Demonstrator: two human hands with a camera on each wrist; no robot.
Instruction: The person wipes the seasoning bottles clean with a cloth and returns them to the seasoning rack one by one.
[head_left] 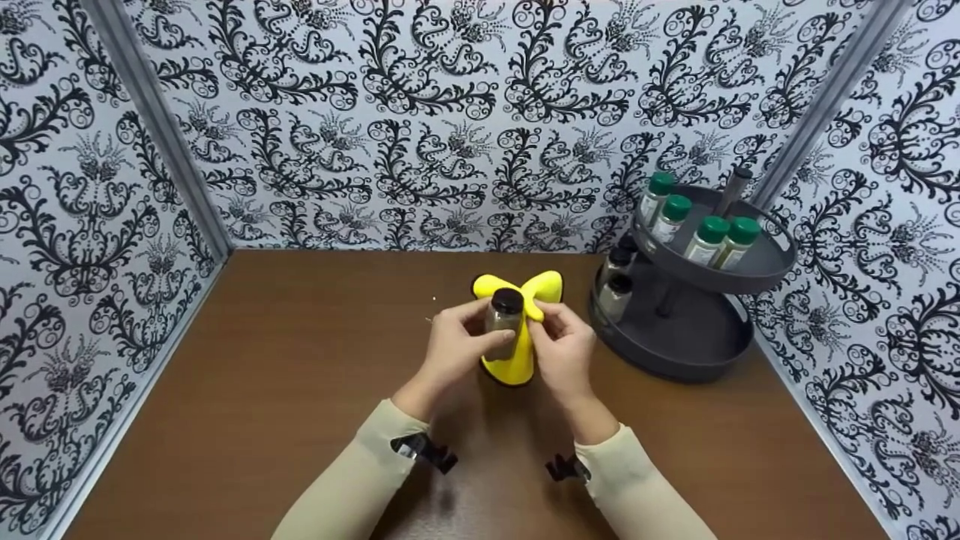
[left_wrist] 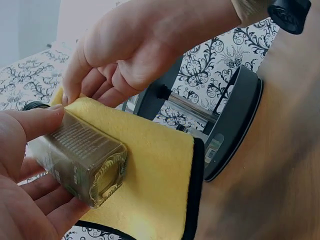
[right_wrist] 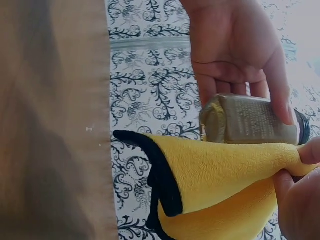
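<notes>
My left hand [head_left: 459, 339] grips a clear spice jar [left_wrist: 82, 155] with a black lid [head_left: 508, 301]; its contents look greyish-brown and small print covers one side. Pinched between the fingers of my right hand [head_left: 564, 349] is a yellow cloth [right_wrist: 225, 170] with a black edge. The cloth hangs down in folds beside and behind the jar, close against it in the left wrist view. Both hands are held above the brown table, near each other.
A dark two-tier rack [head_left: 667, 367] stands at the table's right. Several green-capped jars [head_left: 706, 240] sit on its upper tier, black-capped jars [head_left: 616, 298] on the lower. White specks [right_wrist: 90, 129] lie on the table [head_left: 300, 360]. Patterned walls [head_left: 420, 150] enclose the back and sides.
</notes>
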